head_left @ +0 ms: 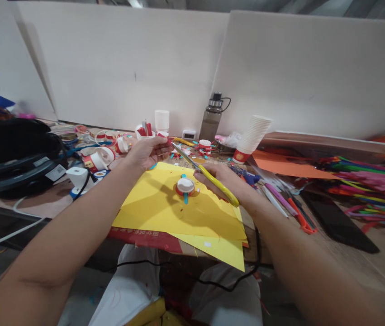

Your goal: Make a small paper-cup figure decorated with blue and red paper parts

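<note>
My left hand [149, 153] is closed above the back left of the yellow paper, pinching a small red piece [169, 141]. My right hand [217, 176] grips yellow-handled scissors [212, 179], whose blades point up and left, their tips near the red piece. On the yellow paper [151, 208], between my hands, sits a small red and white cup piece [186, 185] with blue-green strips sticking out at front and back. A similar piece [205, 146] with strips stands behind the paper.
A water bottle [210, 120] and a leaning stack of paper cups [253, 136] stand at the back. Cut cups and a black case [19, 158] lie left. Pens, a black phone [339, 222] and colourful pipe cleaners [378, 185] lie right. A black cable hangs at the front edge.
</note>
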The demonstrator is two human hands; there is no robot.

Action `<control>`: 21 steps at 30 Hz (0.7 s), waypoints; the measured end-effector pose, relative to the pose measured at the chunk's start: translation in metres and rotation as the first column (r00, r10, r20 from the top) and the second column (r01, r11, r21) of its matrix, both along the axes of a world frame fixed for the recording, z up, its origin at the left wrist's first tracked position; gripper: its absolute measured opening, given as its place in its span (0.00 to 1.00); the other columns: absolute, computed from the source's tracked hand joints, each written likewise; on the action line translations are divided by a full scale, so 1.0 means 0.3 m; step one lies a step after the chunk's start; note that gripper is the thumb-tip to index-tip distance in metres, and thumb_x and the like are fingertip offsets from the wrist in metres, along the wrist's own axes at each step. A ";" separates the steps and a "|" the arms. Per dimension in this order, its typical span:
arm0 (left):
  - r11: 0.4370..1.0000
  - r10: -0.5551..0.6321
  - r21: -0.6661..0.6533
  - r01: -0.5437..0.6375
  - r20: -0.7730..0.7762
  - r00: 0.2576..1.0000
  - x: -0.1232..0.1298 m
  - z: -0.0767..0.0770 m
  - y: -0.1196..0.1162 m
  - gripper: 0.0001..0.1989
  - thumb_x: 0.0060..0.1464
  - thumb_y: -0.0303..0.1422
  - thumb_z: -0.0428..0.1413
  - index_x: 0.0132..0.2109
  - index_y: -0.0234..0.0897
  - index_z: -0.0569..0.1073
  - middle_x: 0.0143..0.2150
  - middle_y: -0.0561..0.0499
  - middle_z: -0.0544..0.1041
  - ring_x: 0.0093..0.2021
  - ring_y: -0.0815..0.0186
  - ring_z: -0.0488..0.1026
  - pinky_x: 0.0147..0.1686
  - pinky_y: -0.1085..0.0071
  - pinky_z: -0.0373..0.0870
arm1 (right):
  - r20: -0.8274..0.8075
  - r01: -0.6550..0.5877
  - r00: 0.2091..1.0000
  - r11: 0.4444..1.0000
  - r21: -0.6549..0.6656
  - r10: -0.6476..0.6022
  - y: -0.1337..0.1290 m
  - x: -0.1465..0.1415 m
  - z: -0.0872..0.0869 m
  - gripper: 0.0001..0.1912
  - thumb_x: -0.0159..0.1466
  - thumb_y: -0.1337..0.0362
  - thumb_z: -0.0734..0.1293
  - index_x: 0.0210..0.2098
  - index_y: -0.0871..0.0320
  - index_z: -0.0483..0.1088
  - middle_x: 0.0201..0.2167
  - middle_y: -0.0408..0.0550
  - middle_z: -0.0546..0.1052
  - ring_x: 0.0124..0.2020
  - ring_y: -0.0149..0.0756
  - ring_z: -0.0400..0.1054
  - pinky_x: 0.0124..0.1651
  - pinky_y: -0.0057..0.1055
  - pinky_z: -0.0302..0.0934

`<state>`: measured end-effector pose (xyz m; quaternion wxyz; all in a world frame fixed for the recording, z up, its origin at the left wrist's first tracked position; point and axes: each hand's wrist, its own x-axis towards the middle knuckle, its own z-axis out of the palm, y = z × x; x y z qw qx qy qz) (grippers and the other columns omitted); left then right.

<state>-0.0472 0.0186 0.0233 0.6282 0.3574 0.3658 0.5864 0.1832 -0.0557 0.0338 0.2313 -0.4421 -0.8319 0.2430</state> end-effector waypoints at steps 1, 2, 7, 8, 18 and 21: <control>1.000 0.003 -0.005 -0.003 0.000 1.000 0.001 0.000 -0.001 0.01 0.44 0.23 0.58 0.29 0.31 0.73 0.25 0.48 0.78 0.26 0.67 0.77 0.27 0.74 0.72 | 0.006 0.001 1.000 1.000 0.002 -0.001 0.002 -0.001 -0.001 0.21 0.64 0.47 0.60 0.29 0.59 0.68 0.20 0.42 0.67 0.22 0.28 0.59 0.27 0.26 0.51; 1.000 0.007 -0.011 -0.007 0.001 1.000 0.003 0.001 -0.002 0.01 0.44 0.23 0.58 0.29 0.31 0.73 0.25 0.48 0.78 0.26 0.67 0.77 0.27 0.74 0.72 | 0.010 0.001 1.000 1.000 0.002 -0.001 0.003 -0.001 -0.001 0.21 0.65 0.47 0.60 0.29 0.59 0.68 0.20 0.42 0.67 0.22 0.28 0.59 0.27 0.26 0.51; 0.999 0.018 -0.030 -0.018 -0.014 1.000 0.008 0.003 -0.007 0.02 0.44 0.23 0.58 0.29 0.31 0.72 0.26 0.47 0.78 0.28 0.66 0.78 0.26 0.74 0.72 | 0.006 -0.004 1.000 1.000 -0.016 0.004 0.004 -0.001 -0.006 0.20 0.65 0.47 0.61 0.30 0.59 0.69 0.20 0.42 0.67 0.22 0.28 0.58 0.27 0.26 0.52; 0.999 0.017 -0.029 -0.017 -0.015 1.000 0.008 0.002 -0.008 0.02 0.44 0.23 0.58 0.29 0.31 0.72 0.26 0.47 0.78 0.27 0.66 0.78 0.26 0.74 0.72 | -0.001 -0.004 1.000 1.000 -0.019 0.004 0.004 0.000 -0.007 0.20 0.65 0.48 0.61 0.30 0.58 0.69 0.20 0.41 0.67 0.22 0.27 0.58 0.26 0.26 0.51; 0.999 0.027 -0.018 -0.028 -0.022 0.999 0.010 -0.001 -0.006 0.03 0.44 0.23 0.59 0.30 0.32 0.73 0.25 0.47 0.78 0.27 0.66 0.78 0.28 0.73 0.73 | -0.045 0.037 0.998 0.985 -0.170 -0.045 -0.004 0.003 -0.012 0.20 0.63 0.46 0.62 0.31 0.57 0.67 0.16 0.38 0.65 0.14 0.24 0.56 0.17 0.23 0.48; 1.000 0.015 -0.017 -0.016 -0.010 1.000 0.012 0.001 -0.008 0.02 0.45 0.22 0.58 0.29 0.31 0.73 0.25 0.47 0.78 0.26 0.66 0.78 0.27 0.74 0.73 | -0.058 0.062 0.996 0.982 -0.179 -0.073 -0.008 0.000 -0.017 0.20 0.62 0.45 0.62 0.31 0.57 0.67 0.17 0.37 0.64 0.13 0.23 0.55 0.15 0.23 0.48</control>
